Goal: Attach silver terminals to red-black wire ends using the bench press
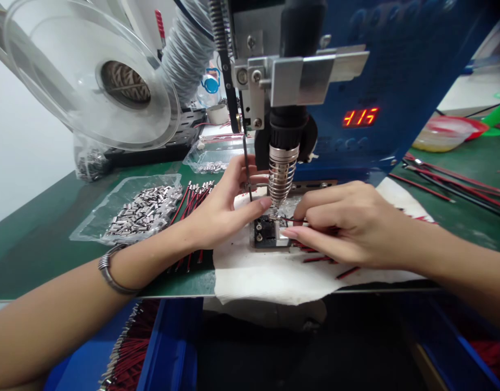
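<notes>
Wire (293, 220), thin and dark, runs from the right hand (331, 222) to the small black fixture (264, 232) at the middle of the green bench (38, 244), and from my distant seat I can follow it under the coil-wrapped tool head (283, 168). The right hand holds it in a narrow pinch, thumb nearest me. The left hand (221, 212) is wide, thumb spread from the fingers, with the thumb tip just beside the tool head; whether it touches the metal piece (276, 216) at the wire's end I cannot tell. I'd judge this one piece to be midway, in position but not yet let go. On the far side, the blue machine (396, 70) shows lit red digits (361, 117). Some work looks done: a bunch of leads (196, 193) with metal ends lies on the left, partly hidden by the forearm (160, 255), and a blue bin (168, 347) near left holds a dense stack of red wires (139, 347) (tidy, I notice, with metal ends all to one side). Plenty seems left, since loose connectors (144, 209) are heaped in the clear tray (84, 234) on the left, and more long wires (461, 179) rest on the far right.
</notes>
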Demonstrator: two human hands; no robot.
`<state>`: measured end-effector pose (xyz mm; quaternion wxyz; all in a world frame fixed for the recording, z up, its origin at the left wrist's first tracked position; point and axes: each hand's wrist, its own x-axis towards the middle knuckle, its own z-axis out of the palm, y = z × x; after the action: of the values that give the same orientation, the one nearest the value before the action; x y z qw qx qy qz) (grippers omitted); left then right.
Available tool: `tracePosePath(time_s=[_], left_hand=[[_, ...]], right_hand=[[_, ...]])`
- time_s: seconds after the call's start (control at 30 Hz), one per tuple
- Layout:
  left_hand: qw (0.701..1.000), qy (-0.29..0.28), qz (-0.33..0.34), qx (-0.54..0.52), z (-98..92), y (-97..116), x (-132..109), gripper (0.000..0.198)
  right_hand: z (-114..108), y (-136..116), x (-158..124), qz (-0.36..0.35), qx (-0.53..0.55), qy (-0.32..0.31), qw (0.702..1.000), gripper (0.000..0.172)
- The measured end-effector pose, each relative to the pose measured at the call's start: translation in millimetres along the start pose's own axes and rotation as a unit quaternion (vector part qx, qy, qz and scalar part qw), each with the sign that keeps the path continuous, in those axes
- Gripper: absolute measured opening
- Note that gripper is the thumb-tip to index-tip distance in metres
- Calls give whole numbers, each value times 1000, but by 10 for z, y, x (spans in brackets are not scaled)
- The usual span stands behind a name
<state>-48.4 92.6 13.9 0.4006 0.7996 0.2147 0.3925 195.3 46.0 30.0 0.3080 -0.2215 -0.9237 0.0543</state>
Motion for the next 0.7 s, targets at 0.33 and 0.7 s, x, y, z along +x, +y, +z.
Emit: tracePosePath(time_s=[0.33, 0.7], left_hand=[[1000, -1, 12, 2, -1, -38, -12, 51], [1000, -5, -3, 13, -8, 16, -11, 48]], right_hand=[[-17, 9, 1, 20, -29, -29, 999, 39], [-3, 22, 4, 55, -17, -45, 997, 36]])
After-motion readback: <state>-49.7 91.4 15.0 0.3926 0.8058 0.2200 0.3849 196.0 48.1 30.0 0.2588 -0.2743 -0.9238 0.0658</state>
